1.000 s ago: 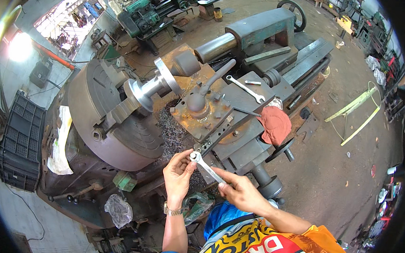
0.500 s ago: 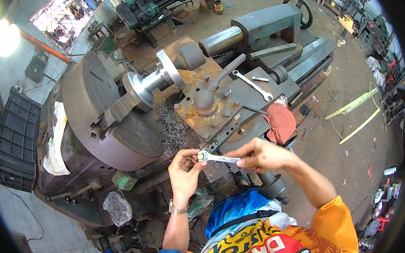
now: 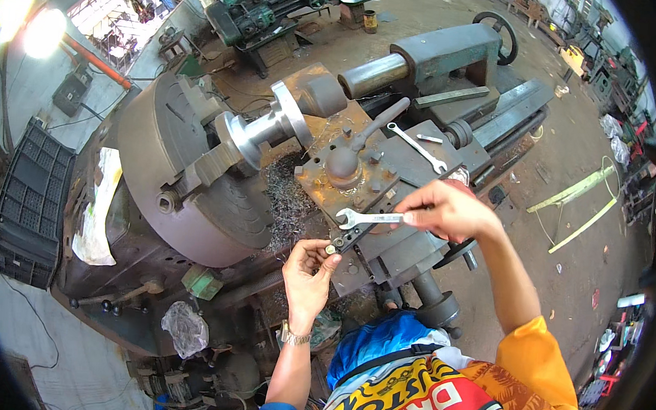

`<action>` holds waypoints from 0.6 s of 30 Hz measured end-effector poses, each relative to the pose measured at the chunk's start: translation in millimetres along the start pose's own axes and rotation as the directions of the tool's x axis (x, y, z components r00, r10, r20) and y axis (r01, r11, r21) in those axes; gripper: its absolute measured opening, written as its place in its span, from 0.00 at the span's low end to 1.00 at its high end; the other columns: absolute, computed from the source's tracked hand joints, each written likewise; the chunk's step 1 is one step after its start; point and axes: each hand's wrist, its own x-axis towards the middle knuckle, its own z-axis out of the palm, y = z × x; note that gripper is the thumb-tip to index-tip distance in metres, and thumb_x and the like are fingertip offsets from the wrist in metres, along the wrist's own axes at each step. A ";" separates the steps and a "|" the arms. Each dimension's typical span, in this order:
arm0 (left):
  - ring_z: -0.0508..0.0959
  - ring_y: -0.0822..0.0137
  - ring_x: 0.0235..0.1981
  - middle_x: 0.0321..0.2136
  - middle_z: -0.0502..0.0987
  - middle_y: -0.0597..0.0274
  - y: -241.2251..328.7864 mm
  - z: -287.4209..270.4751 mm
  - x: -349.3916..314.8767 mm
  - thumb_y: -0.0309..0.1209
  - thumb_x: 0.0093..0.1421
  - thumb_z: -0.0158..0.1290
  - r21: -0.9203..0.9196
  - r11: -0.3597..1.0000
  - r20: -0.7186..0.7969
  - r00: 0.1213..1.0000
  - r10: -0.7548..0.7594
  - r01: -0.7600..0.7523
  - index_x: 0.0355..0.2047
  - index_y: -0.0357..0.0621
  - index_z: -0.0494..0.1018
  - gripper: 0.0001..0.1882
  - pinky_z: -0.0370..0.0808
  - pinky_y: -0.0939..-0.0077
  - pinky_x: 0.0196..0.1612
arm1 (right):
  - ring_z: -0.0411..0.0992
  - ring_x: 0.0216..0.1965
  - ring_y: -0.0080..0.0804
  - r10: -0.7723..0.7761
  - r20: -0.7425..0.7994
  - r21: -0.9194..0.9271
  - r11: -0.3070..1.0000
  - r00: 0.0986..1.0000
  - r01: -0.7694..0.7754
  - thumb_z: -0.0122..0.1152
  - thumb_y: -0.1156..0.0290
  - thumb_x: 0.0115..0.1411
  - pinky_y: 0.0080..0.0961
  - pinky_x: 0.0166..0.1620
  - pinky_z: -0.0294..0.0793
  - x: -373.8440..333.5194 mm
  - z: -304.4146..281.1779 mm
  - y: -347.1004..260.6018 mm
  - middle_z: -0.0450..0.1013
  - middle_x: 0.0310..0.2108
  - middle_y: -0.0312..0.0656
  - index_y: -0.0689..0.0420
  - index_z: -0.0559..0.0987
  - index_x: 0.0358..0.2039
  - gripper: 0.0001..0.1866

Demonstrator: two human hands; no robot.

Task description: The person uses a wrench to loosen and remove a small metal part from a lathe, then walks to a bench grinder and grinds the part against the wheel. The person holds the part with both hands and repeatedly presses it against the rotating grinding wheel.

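My right hand point(image 3: 448, 211) grips an open-ended wrench point(image 3: 376, 218) by its far end. The wrench's jaws point left and stand apart from the bolt, just above a dark bar with a row of holes point(image 3: 358, 235). My left hand point(image 3: 309, 274), nearer to me, is closed, thumb and fingers pinching a small bolt point(image 3: 330, 249) with a pale head beside the bar's near end. Whether the bolt is seated or loose I cannot tell. Behind both hands stands the lathe's rusty tool post point(image 3: 341, 167) with its lever handle point(image 3: 382, 123).
A large chuck point(image 3: 187, 174) clamps a shiny turned metal part point(image 3: 261, 129) left of the tool post. Another wrench point(image 3: 419, 148) lies on the carriage at the right. Metal shavings point(image 3: 287, 195) pile beneath the part. The tailstock point(image 3: 450, 51) stands farther back.
My right hand has lifted the wrench off the bolt, moving it up and to the right. My left hand keeps its pinch at the bolt. The whole view has shifted slightly.
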 end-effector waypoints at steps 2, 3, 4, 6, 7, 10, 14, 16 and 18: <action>0.74 0.79 0.35 0.35 0.75 0.69 0.6 -2.7 -0.6 0.20 0.61 0.64 -0.009 1.000 0.030 1.000 -0.007 0.007 0.50 0.35 0.75 0.17 0.74 0.84 0.39 | 0.71 0.36 0.24 0.059 -0.094 0.024 0.998 0.994 -0.057 0.57 0.63 0.70 0.28 0.42 0.72 -16.4 34.6 3.2 0.79 0.34 0.39 0.62 0.82 0.46 0.15; 0.74 0.79 0.35 0.36 0.75 0.69 0.6 -4.4 -1.3 0.20 0.61 0.64 -0.065 0.998 0.055 0.998 -0.007 0.011 0.51 0.35 0.75 0.18 0.74 0.84 0.40 | 0.71 0.35 0.24 0.048 -0.156 0.079 0.996 0.987 -0.036 0.56 0.63 0.71 0.29 0.41 0.73 -26.3 57.6 6.6 0.76 0.31 0.38 0.62 0.79 0.46 0.14; 0.74 0.78 0.36 0.36 0.75 0.68 0.4 -6.0 -1.3 0.20 0.61 0.64 -0.117 0.993 0.081 0.997 -0.002 0.012 0.52 0.35 0.75 0.18 0.74 0.83 0.41 | 0.70 0.34 0.26 0.105 -0.127 0.181 0.980 0.986 -0.081 0.55 0.63 0.71 0.31 0.40 0.72 -34.4 75.2 11.1 0.73 0.29 0.39 0.62 0.76 0.46 0.14; 0.75 0.77 0.38 0.39 0.75 0.67 0.3 -10.8 -1.1 0.21 0.62 0.64 -0.162 0.987 0.141 0.990 0.014 0.010 0.54 0.35 0.74 0.20 0.75 0.83 0.43 | 0.69 0.31 0.28 0.124 -0.244 0.249 0.967 0.962 -0.062 0.54 0.63 0.72 0.33 0.38 0.72 -40.7 115.8 18.4 0.72 0.27 0.41 0.62 0.75 0.46 0.14; 0.75 0.77 0.38 0.39 0.75 0.67 -0.2 -12.0 -1.4 0.21 0.62 0.64 -0.155 0.988 0.150 0.989 0.014 0.009 0.54 0.35 0.74 0.20 0.75 0.83 0.43 | 0.71 0.30 0.31 0.216 -0.196 0.335 0.932 0.957 -0.142 0.53 0.64 0.73 0.35 0.35 0.72 -41.5 130.6 20.1 0.73 0.27 0.43 0.62 0.73 0.48 0.13; 0.75 0.76 0.38 0.39 0.76 0.67 -0.8 -15.0 -1.8 0.21 0.62 0.64 -0.157 0.987 0.163 0.987 0.004 0.022 0.53 0.35 0.75 0.19 0.75 0.83 0.44 | 0.72 0.27 0.33 0.163 -0.293 0.358 0.932 0.942 -0.050 0.51 0.66 0.73 0.36 0.32 0.71 -41.6 170.3 15.4 0.73 0.25 0.44 0.62 0.72 0.49 0.12; 0.75 0.77 0.38 0.38 0.76 0.67 -1.8 -14.1 1.1 0.19 0.61 0.64 -0.124 0.992 0.138 0.990 0.007 0.010 0.51 0.35 0.76 0.17 0.75 0.82 0.44 | 0.71 0.27 0.27 0.221 -0.268 0.431 0.898 0.938 -0.089 0.50 0.69 0.73 0.32 0.32 0.71 -37.0 174.9 10.7 0.73 0.24 0.41 0.63 0.73 0.51 0.12; 0.75 0.77 0.38 0.38 0.76 0.67 -2.8 -12.2 3.1 0.19 0.60 0.64 -0.105 0.994 0.114 0.993 0.030 -0.018 0.49 0.34 0.77 0.16 0.75 0.82 0.43 | 0.69 0.28 0.23 0.176 -0.268 0.437 0.898 0.947 -0.044 0.50 0.69 0.73 0.29 0.33 0.71 -34.1 164.8 13.4 0.74 0.26 0.38 0.64 0.74 0.53 0.14; 0.75 0.77 0.37 0.37 0.76 0.67 -3.9 -9.9 5.1 0.18 0.60 0.64 -0.159 0.987 0.100 0.994 0.051 -0.035 0.47 0.35 0.77 0.15 0.74 0.82 0.43 | 0.67 0.31 0.19 0.182 -0.224 0.450 0.891 0.957 -0.064 0.51 0.69 0.73 0.25 0.35 0.71 -28.5 150.2 18.6 0.75 0.29 0.35 0.64 0.76 0.57 0.17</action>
